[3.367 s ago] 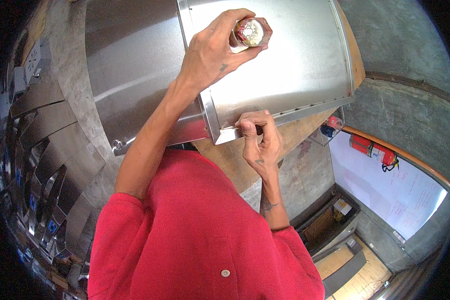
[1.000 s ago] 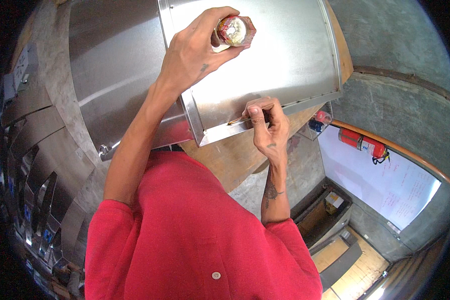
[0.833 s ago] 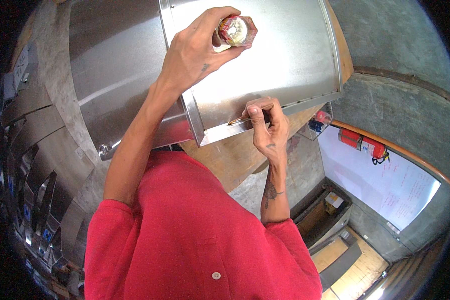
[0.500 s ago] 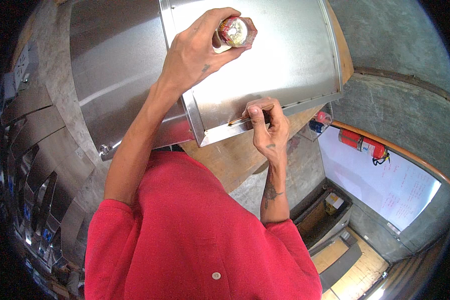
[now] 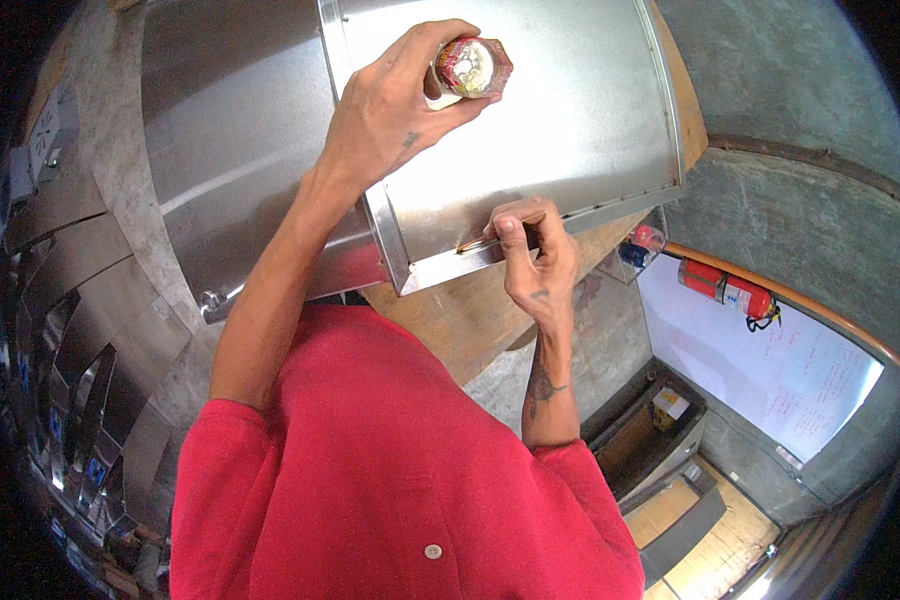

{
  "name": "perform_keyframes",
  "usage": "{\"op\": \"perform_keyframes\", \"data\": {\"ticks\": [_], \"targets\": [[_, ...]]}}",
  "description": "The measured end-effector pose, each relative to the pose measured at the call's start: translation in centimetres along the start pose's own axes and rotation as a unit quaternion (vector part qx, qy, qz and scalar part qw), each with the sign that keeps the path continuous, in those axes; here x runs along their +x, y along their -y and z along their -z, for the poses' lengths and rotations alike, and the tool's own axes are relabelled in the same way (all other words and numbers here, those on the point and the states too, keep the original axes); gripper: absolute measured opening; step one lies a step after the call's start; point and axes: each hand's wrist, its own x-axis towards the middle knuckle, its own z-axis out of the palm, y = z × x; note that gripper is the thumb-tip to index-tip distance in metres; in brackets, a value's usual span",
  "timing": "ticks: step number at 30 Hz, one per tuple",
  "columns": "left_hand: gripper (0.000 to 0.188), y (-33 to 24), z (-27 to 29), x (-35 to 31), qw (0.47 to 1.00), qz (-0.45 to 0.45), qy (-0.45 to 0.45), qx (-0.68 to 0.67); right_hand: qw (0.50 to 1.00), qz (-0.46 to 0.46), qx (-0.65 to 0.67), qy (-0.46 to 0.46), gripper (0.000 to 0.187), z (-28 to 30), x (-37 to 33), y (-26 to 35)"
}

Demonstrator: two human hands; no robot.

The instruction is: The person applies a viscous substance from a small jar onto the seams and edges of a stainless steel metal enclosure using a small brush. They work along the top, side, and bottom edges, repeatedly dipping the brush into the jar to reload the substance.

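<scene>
My left hand point(image 5: 385, 105) is curled around a small cup point(image 5: 467, 66) with a red and yellow wrapper and something whitish inside. It is over the bright middle of a framed sheet-metal panel point(image 5: 530, 130). Lower down, my right hand point(image 5: 538, 250) pinches a thin stick point(image 5: 475, 243) with an orange-brown tip. That tip rests by the inner edge of the panel's near metal rim point(image 5: 440, 268), close to its corner. Most of the stick is hidden by my fingers, so I cannot tell its exact kind.
Under the panel lies a wooden board point(image 5: 470, 325). Another shiny metal sheet point(image 5: 230, 120) extends leftward. To the right are a red fire extinguisher point(image 5: 727, 288), a whiteboard point(image 5: 770, 370) and a dark open box point(image 5: 620, 450). Metal pieces point(image 5: 85, 370) stand at the far left.
My left hand has tilted the cup very slightly. My right hand and the stick's tip stay at the same spot on the rim.
</scene>
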Motion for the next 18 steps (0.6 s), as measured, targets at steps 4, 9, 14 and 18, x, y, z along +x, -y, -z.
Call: {"op": "perform_keyframes", "data": {"ticks": [4, 9, 14, 18], "targets": [[0.064, 0.0, 0.0, -0.1, 1.0, 0.011, 0.01, -0.002, 0.993, 0.012, 0.108, -0.055, 0.015, 0.0, -0.1, -0.7], [0.064, -0.5, 0.2, 0.1, 1.0, 0.021, 0.016, 0.004, 0.974, 0.043, 0.157, -0.159, 0.016, 0.4, 1.9, 2.2], [0.067, -0.9, 0.6, 0.3, 0.998, 0.048, 0.034, -0.004, 0.954, 0.093, 0.115, -0.262, 0.021, -0.9, 5.2, 5.9], [0.067, -0.7, 0.4, 0.2, 0.998, 0.048, 0.036, -0.012, 0.956, 0.103, 0.033, -0.274, 0.018, -1.7, 6.9, 7.1]]}}
